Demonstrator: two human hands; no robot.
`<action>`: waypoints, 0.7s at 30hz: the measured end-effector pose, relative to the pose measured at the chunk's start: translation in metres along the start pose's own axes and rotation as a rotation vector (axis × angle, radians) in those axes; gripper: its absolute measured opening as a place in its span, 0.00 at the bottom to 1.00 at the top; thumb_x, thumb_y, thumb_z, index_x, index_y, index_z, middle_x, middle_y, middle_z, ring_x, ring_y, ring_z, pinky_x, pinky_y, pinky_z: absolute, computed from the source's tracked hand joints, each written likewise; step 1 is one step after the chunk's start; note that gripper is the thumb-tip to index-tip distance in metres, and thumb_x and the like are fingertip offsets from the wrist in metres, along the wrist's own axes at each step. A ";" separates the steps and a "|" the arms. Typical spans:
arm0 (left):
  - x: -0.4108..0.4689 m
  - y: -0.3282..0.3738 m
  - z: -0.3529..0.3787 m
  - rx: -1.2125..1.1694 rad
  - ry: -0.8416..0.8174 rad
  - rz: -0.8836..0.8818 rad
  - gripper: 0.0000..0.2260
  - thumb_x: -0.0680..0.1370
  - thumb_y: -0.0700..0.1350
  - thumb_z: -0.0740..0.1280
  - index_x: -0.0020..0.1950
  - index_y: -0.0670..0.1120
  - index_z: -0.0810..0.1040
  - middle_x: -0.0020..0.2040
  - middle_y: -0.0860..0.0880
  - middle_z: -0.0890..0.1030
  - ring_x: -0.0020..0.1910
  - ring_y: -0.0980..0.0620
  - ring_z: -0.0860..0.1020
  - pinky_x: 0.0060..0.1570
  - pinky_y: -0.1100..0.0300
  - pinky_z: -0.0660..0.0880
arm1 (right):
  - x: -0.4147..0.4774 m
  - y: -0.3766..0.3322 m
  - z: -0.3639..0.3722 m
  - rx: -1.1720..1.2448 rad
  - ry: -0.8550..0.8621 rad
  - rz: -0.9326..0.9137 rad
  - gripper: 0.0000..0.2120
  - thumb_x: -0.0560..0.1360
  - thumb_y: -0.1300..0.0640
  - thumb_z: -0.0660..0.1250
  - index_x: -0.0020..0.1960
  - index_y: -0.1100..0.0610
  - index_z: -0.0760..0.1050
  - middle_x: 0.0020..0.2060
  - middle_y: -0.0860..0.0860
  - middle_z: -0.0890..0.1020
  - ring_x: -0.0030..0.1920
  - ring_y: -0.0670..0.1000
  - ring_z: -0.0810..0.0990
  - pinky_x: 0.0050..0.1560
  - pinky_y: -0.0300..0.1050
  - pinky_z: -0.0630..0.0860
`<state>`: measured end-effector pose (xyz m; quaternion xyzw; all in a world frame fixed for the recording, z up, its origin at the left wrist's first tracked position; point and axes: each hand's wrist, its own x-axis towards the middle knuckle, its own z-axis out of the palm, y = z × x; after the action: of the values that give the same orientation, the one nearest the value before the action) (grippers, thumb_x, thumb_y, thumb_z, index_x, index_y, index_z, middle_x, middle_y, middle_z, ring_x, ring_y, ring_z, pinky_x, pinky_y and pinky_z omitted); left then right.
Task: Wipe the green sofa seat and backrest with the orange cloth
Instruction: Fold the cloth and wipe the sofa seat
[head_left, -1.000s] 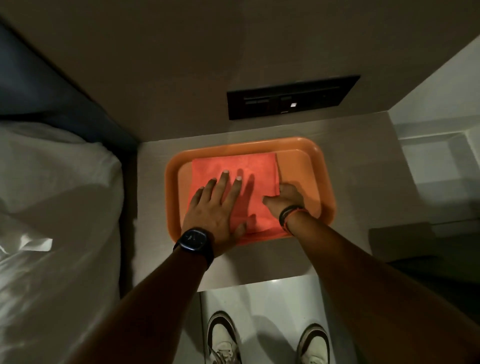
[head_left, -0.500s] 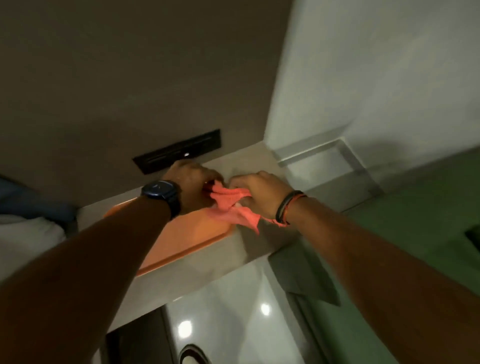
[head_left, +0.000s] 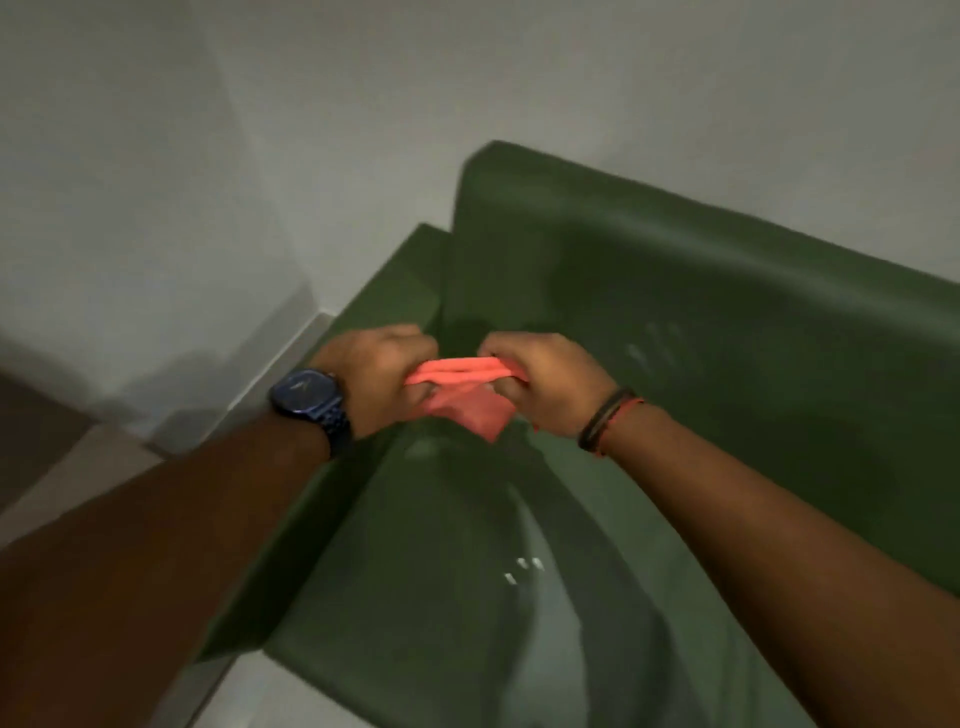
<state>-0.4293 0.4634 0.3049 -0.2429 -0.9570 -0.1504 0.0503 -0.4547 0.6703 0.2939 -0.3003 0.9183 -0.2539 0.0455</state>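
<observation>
The orange cloth (head_left: 467, 400) is bunched and stretched between both hands, held in the air above the green sofa. My left hand (head_left: 379, 374), with a dark watch on the wrist, grips its left end. My right hand (head_left: 545, 379), with dark and red bands on the wrist, grips its right end. A corner of the cloth hangs down between them. The sofa seat (head_left: 467, 597) lies below my arms, glossy with faint light reflections. The backrest (head_left: 701, 291) rises behind my hands and runs off to the right. The sofa's left armrest (head_left: 400, 280) sits just beyond my left hand.
A pale wall (head_left: 260, 130) stands behind and left of the sofa. A light skirting ledge (head_left: 291, 343) runs along the wall down to the floor (head_left: 78, 467) at the left. The picture is blurred by head motion.
The cloth lay flat on an orange tray on a bedside table, then both hands lifted it. My view has swung right from the tray to the green sofa, with the cloth carried over the seat.
</observation>
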 end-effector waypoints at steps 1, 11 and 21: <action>0.023 0.026 0.018 -0.010 0.016 0.017 0.09 0.68 0.48 0.65 0.39 0.42 0.76 0.38 0.40 0.78 0.37 0.39 0.78 0.35 0.50 0.74 | -0.023 0.025 -0.009 -0.043 0.088 0.029 0.05 0.71 0.59 0.64 0.46 0.57 0.75 0.40 0.57 0.80 0.42 0.60 0.78 0.39 0.51 0.73; -0.015 0.097 0.232 -0.097 -0.533 0.153 0.06 0.72 0.41 0.68 0.48 0.45 0.81 0.48 0.44 0.83 0.48 0.45 0.81 0.44 0.59 0.77 | -0.203 0.131 0.145 -0.154 -0.439 0.326 0.16 0.77 0.56 0.59 0.64 0.55 0.70 0.57 0.59 0.78 0.56 0.61 0.76 0.55 0.55 0.72; -0.087 0.034 0.316 -0.233 -0.374 -0.256 0.26 0.69 0.57 0.59 0.61 0.43 0.77 0.60 0.39 0.79 0.59 0.40 0.76 0.57 0.51 0.74 | -0.187 0.140 0.268 -0.015 0.077 0.657 0.36 0.72 0.41 0.64 0.75 0.52 0.56 0.74 0.61 0.60 0.73 0.61 0.58 0.70 0.59 0.59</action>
<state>-0.3441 0.5512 -0.0012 -0.1476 -0.9488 -0.2175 -0.1753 -0.3126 0.7572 -0.0205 0.0216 0.9689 -0.2302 0.0880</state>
